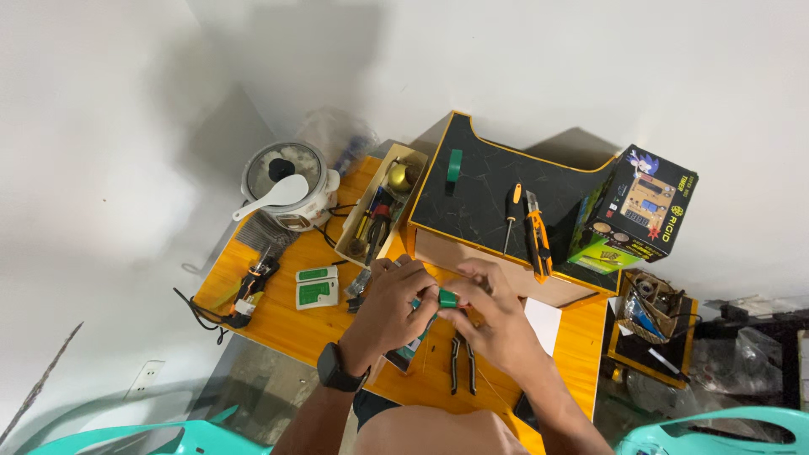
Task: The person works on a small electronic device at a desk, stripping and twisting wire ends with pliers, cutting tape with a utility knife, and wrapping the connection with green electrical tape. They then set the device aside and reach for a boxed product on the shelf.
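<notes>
- Orange wooden bench: carries all items below, set against a white wall
- Black marbled raised shelf with orange edging: holds a green tape roll, an orange-handled screwdriver and an orange utility knife
- White rice cooker with white spoon: far left corner of the bench
- Left hand: black wristwatch; fingers closed on the small green cylindrical part
- Right hand: fingers pinching the same part, above the black-handled pliers

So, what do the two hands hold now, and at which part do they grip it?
Both the left hand and the right hand pinch a small green cylinder between their fingertips, one at each end. What kind of thing it is cannot be told.
</notes>
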